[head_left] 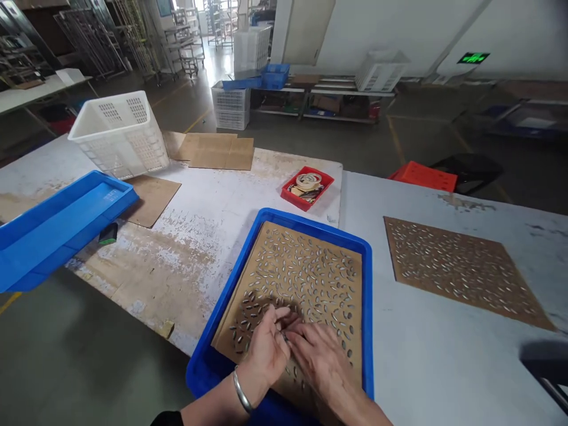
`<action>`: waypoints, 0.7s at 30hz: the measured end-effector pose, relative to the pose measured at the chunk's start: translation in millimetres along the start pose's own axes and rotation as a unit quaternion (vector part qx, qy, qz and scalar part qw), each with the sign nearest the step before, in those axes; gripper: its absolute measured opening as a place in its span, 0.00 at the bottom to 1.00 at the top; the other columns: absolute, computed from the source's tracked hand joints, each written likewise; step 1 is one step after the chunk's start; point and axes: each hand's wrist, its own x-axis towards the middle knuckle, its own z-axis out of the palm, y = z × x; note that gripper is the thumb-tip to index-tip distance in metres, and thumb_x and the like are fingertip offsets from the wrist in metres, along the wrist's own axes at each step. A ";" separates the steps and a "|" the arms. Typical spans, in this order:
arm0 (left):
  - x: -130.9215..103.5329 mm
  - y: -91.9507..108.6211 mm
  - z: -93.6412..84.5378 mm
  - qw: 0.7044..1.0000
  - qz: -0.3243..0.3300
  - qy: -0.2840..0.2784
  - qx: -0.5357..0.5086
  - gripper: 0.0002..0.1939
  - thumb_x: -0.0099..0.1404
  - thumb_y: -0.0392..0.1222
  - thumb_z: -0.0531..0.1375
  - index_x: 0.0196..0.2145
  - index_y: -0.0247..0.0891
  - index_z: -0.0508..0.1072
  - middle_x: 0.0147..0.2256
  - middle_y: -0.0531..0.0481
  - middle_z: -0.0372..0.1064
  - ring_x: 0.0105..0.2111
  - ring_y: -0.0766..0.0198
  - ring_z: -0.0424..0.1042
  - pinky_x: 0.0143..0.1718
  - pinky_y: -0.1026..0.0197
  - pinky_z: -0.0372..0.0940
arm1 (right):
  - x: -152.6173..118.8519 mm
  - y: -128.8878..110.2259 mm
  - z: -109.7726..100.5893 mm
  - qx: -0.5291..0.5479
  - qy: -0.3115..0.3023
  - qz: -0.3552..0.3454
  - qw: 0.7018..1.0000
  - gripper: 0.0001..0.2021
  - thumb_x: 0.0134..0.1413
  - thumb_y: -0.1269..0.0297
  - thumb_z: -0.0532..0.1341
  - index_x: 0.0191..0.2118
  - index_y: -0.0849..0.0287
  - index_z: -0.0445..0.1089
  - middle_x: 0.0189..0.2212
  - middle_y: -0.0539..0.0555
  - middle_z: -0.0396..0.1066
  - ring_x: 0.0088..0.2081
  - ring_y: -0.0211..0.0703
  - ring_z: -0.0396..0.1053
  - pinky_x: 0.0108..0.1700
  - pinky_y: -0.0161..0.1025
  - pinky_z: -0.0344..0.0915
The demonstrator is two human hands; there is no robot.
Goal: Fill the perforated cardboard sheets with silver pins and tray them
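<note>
My left hand [268, 349] is cupped, palm turned inward, above a cardboard sheet [293, 373]. A bit of dark silvery metal [284, 336] shows between it and my right hand [320, 356]. The right fingers are bent and pressed together at the left palm, their tips mostly hidden. Many small oval metal pieces [306, 269] lie spread in loose rows over the cardboard. That sheet rests with others under it in a blue tray [367, 284]. A shadow falls on the pieces just beyond my hands.
On the right lies a brown board [461, 266] covered with similar pieces. Behind the tray stands a red box [306, 186] holding rings of tape. To the left are a long blue tray [66, 219], a white crate [119, 139] and flat cardboard [219, 151]. A red stool [423, 176] stands beyond the table.
</note>
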 end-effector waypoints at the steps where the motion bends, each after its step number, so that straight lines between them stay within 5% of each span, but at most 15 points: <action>1: -3.6 -10.2 -3.6 1.000 -0.012 0.007 0.003 0.19 0.72 0.50 0.58 0.36 0.30 0.79 0.39 0.38 0.76 0.43 0.56 0.77 0.50 0.58 0.69 | -13.6 -2.3 0.7 -0.002 0.011 0.007 1.000 0.12 0.70 0.69 0.53 0.46 0.54 0.75 0.38 0.55 0.75 0.38 0.46 0.69 0.43 0.45 0.61; 7: -25.6 -53.2 -24.0 0.995 -0.076 0.051 0.041 0.18 0.69 0.49 0.62 0.32 0.29 0.78 0.35 0.37 0.76 0.38 0.56 0.77 0.47 0.58 0.69 | -76.6 -20.7 7.5 0.032 0.059 0.035 0.997 0.11 0.70 0.67 0.53 0.47 0.53 0.73 0.38 0.54 0.75 0.37 0.45 0.73 0.43 0.43 0.67; 12: -49.6 -67.9 -48.2 0.979 -0.039 0.006 0.199 0.18 0.53 0.48 0.74 0.31 0.35 0.73 0.30 0.50 0.72 0.30 0.66 0.72 0.34 0.63 0.66 | -107.4 -32.9 5.8 0.103 0.087 0.129 0.983 0.08 0.70 0.64 0.53 0.43 0.53 0.70 0.34 0.52 0.75 0.34 0.44 0.74 0.37 0.40 0.71; 17: -64.6 -69.4 -68.2 0.864 0.004 -0.088 0.495 0.20 0.58 0.56 0.68 0.31 0.36 0.69 0.25 0.53 0.69 0.24 0.67 0.68 0.27 0.62 0.62 | -125.4 -40.2 -1.3 0.218 0.060 0.246 0.942 0.12 0.72 0.57 0.52 0.37 0.53 0.68 0.30 0.49 0.72 0.30 0.40 0.74 0.33 0.35 0.70; 21: -68.1 -71.3 -70.5 0.816 -0.012 -0.110 0.568 0.16 0.61 0.52 0.64 0.33 0.37 0.67 0.22 0.56 0.67 0.20 0.70 0.63 0.25 0.64 0.58 | -134.6 -44.9 -3.4 0.259 0.035 0.282 0.923 0.13 0.71 0.55 0.53 0.35 0.53 0.69 0.30 0.50 0.72 0.30 0.40 0.73 0.34 0.36 0.69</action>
